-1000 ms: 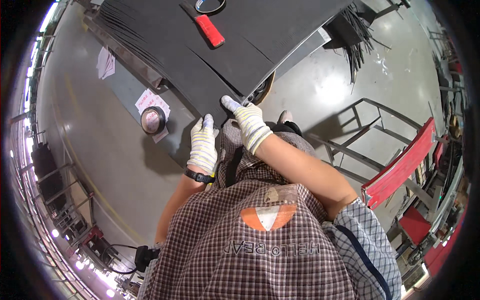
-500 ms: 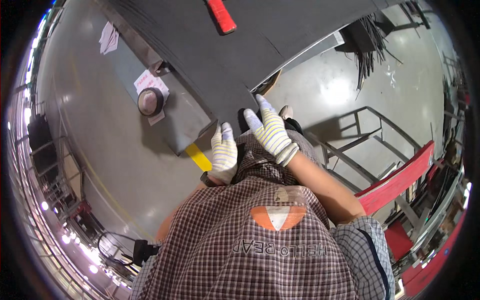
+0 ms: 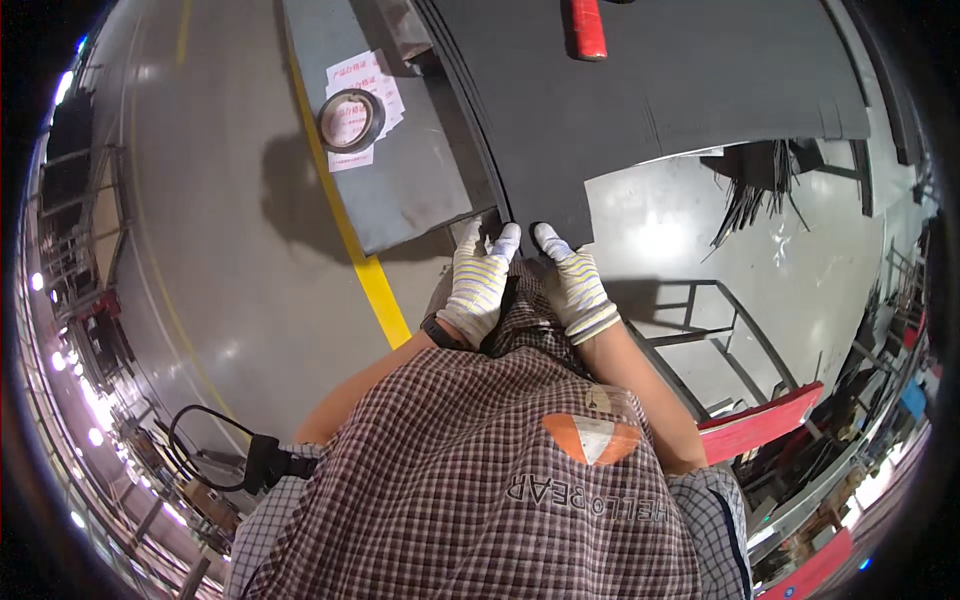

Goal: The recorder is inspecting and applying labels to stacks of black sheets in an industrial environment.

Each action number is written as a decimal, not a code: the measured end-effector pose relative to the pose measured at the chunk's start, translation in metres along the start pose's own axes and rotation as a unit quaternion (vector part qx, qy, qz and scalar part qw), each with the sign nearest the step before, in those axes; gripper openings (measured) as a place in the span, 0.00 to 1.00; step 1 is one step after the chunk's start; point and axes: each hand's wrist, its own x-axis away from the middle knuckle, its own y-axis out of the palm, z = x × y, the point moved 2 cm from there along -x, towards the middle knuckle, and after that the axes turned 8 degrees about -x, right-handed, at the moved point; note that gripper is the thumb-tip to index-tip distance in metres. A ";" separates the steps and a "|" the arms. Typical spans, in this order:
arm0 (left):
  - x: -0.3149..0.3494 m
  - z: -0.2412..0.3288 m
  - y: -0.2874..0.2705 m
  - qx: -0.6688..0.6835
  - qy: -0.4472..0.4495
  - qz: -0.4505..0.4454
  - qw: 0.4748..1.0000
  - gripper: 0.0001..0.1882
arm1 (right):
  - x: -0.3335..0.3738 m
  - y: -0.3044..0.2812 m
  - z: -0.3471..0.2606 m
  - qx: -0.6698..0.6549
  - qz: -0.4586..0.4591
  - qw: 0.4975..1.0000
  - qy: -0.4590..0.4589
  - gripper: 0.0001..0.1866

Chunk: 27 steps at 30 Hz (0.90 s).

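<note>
A dark grey-black sheet (image 3: pixel 545 195), flat and wide, lies on a stack of similar sheets in front of me, its narrow end toward my body. My left hand (image 3: pixel 480 283), in a striped knit glove, holds the left corner of that end, thumb on one side and fingers on the other. On the same edge, just to the right, my right hand (image 3: pixel 580 290) in a matching glove lays its thumb on top; its fingers are hidden beneath. Farther away on the sheets rests a red-handled tool (image 3: pixel 588 30), its head out of view.
To the left a grey metal surface (image 3: pixel 420 200) carries white printed papers (image 3: pixel 390 95) and a roll of dark tape (image 3: pixel 350 122). A yellow floor line (image 3: pixel 380 300) passes below it. A metal frame (image 3: pixel 735 320) with a red bar (image 3: pixel 765 425) stands right; dark strips (image 3: pixel 760 190) hang beyond.
My view has turned, shifting the bench contents rightward. Both hands have come onto the sheet's near edge; the right hand, previously spread above it, now has its fingers under it.
</note>
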 end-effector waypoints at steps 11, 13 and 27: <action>-0.006 0.000 0.000 -0.055 -0.035 0.022 0.998 0.11 | 0.003 0.005 0.008 -0.034 -0.047 0.997 -0.043 0.18; -0.015 -0.012 0.001 -0.022 -0.032 0.002 0.999 0.10 | 0.002 0.003 0.011 -0.039 -0.043 0.997 -0.055 0.17; -0.037 -0.057 -0.010 -0.103 0.023 0.051 0.993 0.10 | -0.005 -0.011 0.016 -0.006 -0.026 0.998 -0.052 0.24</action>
